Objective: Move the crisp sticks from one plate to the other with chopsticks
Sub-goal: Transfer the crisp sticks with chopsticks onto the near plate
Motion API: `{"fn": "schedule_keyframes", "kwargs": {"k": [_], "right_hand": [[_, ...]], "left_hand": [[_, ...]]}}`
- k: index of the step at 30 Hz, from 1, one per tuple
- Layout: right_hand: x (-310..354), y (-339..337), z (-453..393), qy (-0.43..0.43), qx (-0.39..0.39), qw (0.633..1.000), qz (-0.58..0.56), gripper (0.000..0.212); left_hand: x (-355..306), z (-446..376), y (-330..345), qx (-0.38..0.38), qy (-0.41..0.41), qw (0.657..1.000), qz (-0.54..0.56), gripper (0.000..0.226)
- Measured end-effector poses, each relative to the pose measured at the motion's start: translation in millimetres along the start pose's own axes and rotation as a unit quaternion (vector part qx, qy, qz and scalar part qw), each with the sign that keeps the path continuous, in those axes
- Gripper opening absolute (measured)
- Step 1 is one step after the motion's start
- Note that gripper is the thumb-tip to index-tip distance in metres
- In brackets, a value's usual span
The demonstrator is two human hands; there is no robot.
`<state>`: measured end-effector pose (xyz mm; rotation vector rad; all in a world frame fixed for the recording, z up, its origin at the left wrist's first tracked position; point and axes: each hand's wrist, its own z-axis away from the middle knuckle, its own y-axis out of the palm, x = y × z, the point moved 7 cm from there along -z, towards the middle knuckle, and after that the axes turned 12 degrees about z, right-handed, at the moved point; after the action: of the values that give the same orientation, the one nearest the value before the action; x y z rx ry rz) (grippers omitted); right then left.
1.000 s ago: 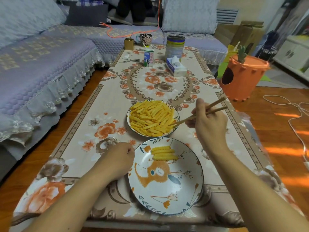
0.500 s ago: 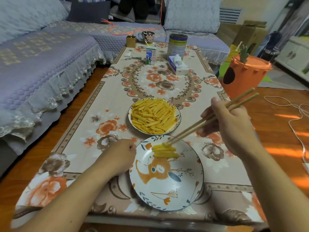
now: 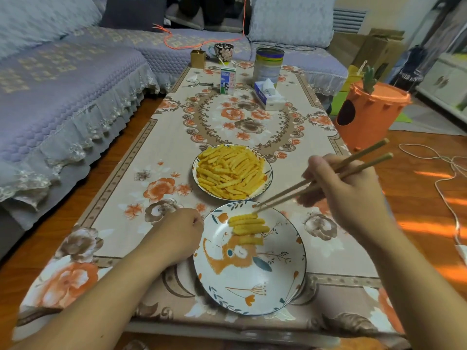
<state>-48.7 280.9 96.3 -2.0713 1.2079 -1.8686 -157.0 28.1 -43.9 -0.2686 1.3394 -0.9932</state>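
Fingers of the right hand pinch the chopsticks, tips now over the lower-centre plate, another crisp stick just delivered.

Open cloth is found on the bench left of both plates and between the heaped plate and the far clutter. The far end is blocked by a milk carton, a tin and a tissue box. The near plate is flanked closely by the left hand; the space above its far rim is crossed by the chopsticks.
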Motion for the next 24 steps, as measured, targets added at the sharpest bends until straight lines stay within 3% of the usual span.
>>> {"fn": "schedule_keyframes", "kwargs": {"k": [3,6,11,15,24], "right_hand": [[-32,-5,-15,0.081,-0.101,0.988,-0.078,0.037],[-57,4,-26,0.140,-0.143,0.972,-0.124,0.044],[-64,23,-41,0.162,-0.192,0.955,-0.159,0.050],[-66,39,-49,0.184,-0.193,0.949,-0.169,0.050],[-52,47,-47,0.136,-0.174,0.972,-0.080,0.049]], "left_hand": [[0,-1,0,-0.007,0.007,1.000,0.006,0.037],[-4,1,0,-0.008,0.015,1.000,0.009,0.044],[-5,3,-2,-0.006,0.020,1.000,0.018,0.044],[-2,3,-5,-0.017,0.015,1.000,0.017,0.046],[-1,0,-4,-0.020,0.018,0.999,0.020,0.046]]}}
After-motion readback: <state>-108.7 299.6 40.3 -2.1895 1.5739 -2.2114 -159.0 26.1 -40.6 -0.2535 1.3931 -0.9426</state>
